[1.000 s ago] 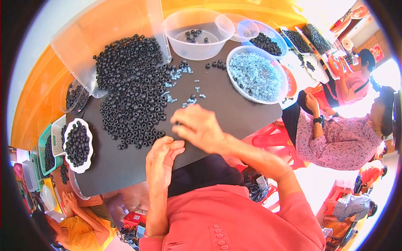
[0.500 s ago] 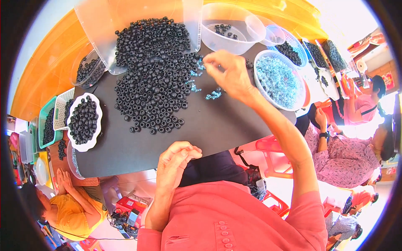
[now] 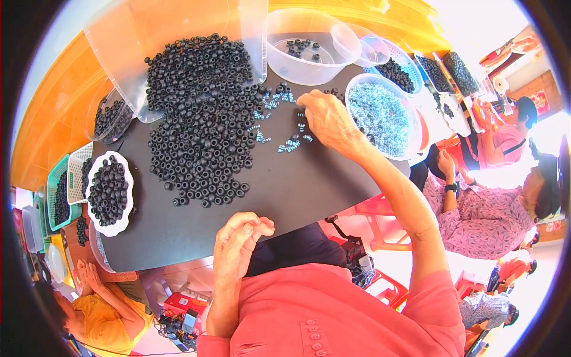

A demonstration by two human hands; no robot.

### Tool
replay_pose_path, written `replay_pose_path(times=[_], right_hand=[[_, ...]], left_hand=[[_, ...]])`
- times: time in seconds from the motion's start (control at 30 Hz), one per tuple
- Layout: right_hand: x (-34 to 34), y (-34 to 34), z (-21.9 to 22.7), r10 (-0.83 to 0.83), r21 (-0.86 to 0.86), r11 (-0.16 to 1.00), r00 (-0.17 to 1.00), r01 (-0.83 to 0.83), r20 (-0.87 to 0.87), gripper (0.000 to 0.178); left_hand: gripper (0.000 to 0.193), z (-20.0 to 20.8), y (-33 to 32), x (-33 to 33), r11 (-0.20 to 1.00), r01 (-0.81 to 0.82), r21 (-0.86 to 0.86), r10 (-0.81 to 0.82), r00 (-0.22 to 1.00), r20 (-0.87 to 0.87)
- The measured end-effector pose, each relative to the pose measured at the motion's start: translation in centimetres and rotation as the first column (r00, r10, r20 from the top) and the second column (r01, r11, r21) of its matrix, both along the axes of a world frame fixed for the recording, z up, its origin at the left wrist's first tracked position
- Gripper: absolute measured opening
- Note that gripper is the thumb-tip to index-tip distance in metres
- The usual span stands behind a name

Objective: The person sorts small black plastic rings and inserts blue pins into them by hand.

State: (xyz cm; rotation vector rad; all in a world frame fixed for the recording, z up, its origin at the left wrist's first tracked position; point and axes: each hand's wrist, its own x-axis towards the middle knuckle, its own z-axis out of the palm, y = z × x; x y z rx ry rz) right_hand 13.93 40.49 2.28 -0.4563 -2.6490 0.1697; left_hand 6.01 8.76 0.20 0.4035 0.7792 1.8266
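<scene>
My right hand [image 3: 333,122] reaches over the dark table, thumb and fingers pinched together. Small springs [image 3: 289,145] in pale blue and black lie just left of and below its fingertips. Whatever is between those fingertips is too small to make out. A large heap of black ring-shaped beads [image 3: 205,134] spreads to the left, spilling out of a clear tub [image 3: 254,35] tipped on its side. Near the front table edge my left hand [image 3: 238,244] is closed, fingers curled against the thumb, hiding anything inside.
A white bowl of springs [image 3: 380,113] stands right of my right hand. Behind is a clear basin [image 3: 312,68] with a few black beads. A scalloped white dish [image 3: 123,208] of beads sits at the left edge. Other people sit on both sides.
The whole view has shifted, so the table appears further left and lower. My right hand has drawn away from the heap, uncovering more springs. My left hand stays closed near the edge.
</scene>
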Motion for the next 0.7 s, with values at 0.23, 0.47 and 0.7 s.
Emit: replay_pose_path(times=[0.23, 0.47, 0.7], right_hand=[[-1.9, -2.3, 0.0, 0.019, -0.328, 0.942, 0.984, -0.078, -0.178, 0.008], [-2.7, 0.7, -1.6, -0.099, -0.131, 0.989, 0.962, 0.067, -0.253, 0.012], [-3.0, -0.3, -1.1, -0.101, -0.211, 0.977, 0.936, 0.029, -0.337, 0.012]], left_hand=[[0.018, -0.2, -0.3, 0.0, 1.000, -0.011, -0.021, 0.011, 1.000, -0.002], [0.019, 0.0, 0.0, 0.0, 1.000, -0.011, -0.010, 0.011, 1.000, -0.001], [0.019, -0.1, 0.1, -0.1, 0.999, 0.020, 0.025, -0.020, 1.000, 0.002]])
